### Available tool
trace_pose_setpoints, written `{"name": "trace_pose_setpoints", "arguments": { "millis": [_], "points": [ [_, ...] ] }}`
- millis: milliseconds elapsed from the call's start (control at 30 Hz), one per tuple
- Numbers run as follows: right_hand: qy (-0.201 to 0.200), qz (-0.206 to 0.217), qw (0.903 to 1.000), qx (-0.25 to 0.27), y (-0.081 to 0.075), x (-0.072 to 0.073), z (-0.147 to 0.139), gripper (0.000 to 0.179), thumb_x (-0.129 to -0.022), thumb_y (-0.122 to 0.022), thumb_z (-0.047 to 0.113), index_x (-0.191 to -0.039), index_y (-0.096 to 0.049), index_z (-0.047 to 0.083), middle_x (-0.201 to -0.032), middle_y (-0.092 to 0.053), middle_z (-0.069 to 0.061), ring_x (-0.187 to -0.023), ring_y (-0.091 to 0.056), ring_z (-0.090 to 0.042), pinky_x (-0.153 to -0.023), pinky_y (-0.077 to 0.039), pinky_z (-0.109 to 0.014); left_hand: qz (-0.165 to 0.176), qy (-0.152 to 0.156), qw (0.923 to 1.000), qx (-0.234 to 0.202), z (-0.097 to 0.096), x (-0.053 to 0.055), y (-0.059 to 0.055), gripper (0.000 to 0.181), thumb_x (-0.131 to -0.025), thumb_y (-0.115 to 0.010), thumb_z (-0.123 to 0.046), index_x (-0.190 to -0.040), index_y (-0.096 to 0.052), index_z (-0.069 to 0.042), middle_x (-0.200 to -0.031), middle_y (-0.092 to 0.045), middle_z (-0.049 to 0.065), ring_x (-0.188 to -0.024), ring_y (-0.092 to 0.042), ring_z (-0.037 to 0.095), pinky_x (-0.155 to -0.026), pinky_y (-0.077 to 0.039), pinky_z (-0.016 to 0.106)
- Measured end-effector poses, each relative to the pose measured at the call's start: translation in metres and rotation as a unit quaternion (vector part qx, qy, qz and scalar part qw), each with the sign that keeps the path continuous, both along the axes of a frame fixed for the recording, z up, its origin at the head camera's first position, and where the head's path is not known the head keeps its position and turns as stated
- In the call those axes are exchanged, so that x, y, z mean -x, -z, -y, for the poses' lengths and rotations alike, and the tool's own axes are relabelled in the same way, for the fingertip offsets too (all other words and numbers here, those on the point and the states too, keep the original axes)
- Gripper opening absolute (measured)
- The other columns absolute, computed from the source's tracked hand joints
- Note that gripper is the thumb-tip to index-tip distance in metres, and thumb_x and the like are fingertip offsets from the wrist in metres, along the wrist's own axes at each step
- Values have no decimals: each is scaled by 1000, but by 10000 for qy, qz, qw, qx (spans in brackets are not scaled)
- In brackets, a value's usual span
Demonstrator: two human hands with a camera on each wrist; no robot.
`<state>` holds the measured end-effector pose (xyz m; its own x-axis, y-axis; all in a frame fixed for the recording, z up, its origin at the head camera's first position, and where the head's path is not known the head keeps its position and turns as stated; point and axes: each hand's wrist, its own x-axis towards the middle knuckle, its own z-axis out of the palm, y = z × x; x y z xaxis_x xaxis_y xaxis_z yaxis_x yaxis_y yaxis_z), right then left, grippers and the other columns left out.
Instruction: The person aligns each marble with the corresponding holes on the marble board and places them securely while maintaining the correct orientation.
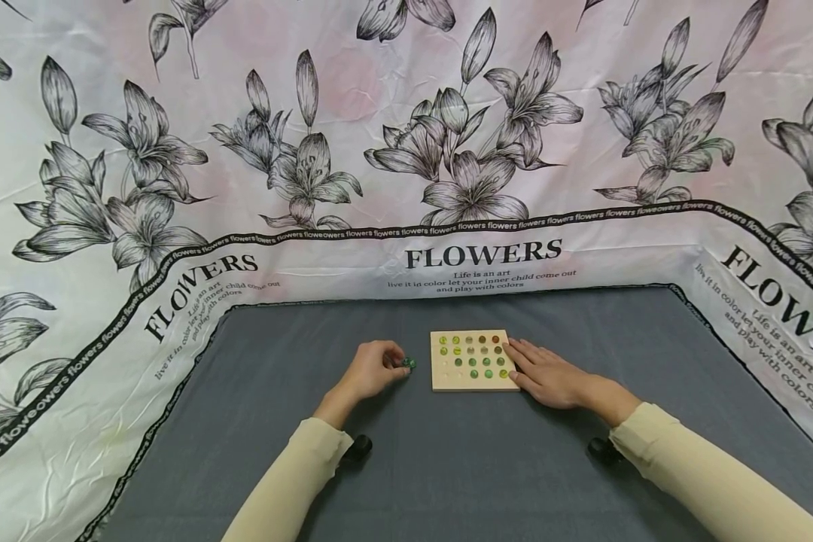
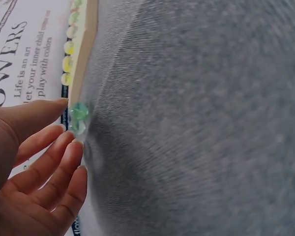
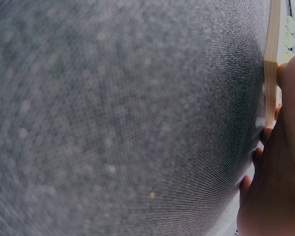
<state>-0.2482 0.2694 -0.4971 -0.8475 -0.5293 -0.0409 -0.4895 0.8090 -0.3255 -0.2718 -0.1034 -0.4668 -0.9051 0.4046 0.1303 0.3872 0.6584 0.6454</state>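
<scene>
A light wooden board (image 1: 467, 382) with rows of round holes lies on the grey cloth. Coloured glass marbles (image 1: 485, 351), in yellow, amber and green tones, sit in most of the holes; bare holes show at the near left corner. My left hand (image 1: 374, 369) is low over the cloth, left of the board. Its thumb and bent fingers stand apart around a small group of green marbles (image 2: 79, 111), right at the fingertips. My right hand (image 1: 552, 376) lies palm down with fingers extended, its fingertips and thumb on the board's right edge.
Grey cloth (image 1: 406, 467) covers the table. A white flower-print sheet (image 1: 339, 263) rises behind it and along both sides. Dark round wrist devices (image 1: 359, 448) sit under both cuffs.
</scene>
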Motion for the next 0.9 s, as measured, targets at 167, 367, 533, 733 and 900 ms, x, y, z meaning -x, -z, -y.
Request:
{"name": "trace_pose_setpoints", "arguments": {
  "millis": [167, 367, 533, 733, 900],
  "points": [
    [-53, -81, 10000, 4, -1, -1, 0, 67, -112, -33, 47, -163, -22, 6, -168, -18, -20, -154, -16, -44, -120, -18, -63, -38, 52, 10000, 5, -2, 0, 4, 17, -90, -80, -11, -103, -74, -2, -89, -68, 4, -77, -60, 14, -69, -52, 32],
    [26, 27, 10000, -24, -1, 0, 0, 67, -111, -34, 48, -164, -21, 8, -169, -16, -17, -155, -14, -40, -121, -17, -61, -93, -39, 9999, 49, -5, 1, 7, 15, -89, -81, -11, -100, -74, -2, -87, -68, 3, -77, -60, 13, -71, -53, 32],
    [53, 27, 9999, -86, 1, 2, 0, 65, -112, -36, 44, -164, -20, 7, -170, -16, -16, -155, -14, -40, -121, -17, -61, -150, -110, 9998, 80, -7, 3, 10, 16, -89, -81, -12, -99, -74, -2, -86, -68, 3, -75, -60, 12, -70, -53, 32],
    [50, 48, 9999, -84, 0, 1, 1, 65, -112, -36, 43, -164, -21, 8, -170, -16, -16, -155, -14, -40, -121, -17, -61, -130, -155, 9997, 111, -9, 2, 9, 15, -88, -82, -12, -97, -74, -1, -83, -67, 3, -73, -59, 12, -68, -52, 31],
    [52, 29, 9999, -104, -1, 1, 2, 65, -112, -36, 43, -164, -20, 7, -169, -16, -17, -155, -14, -40, -121, -17, -60, -67, -207, 9996, 163, -10, 1, 8, 15, -89, -81, -13, -98, -75, -2, -82, -66, 2, -72, -58, 11, -68, -51, 30]
  ]
}}
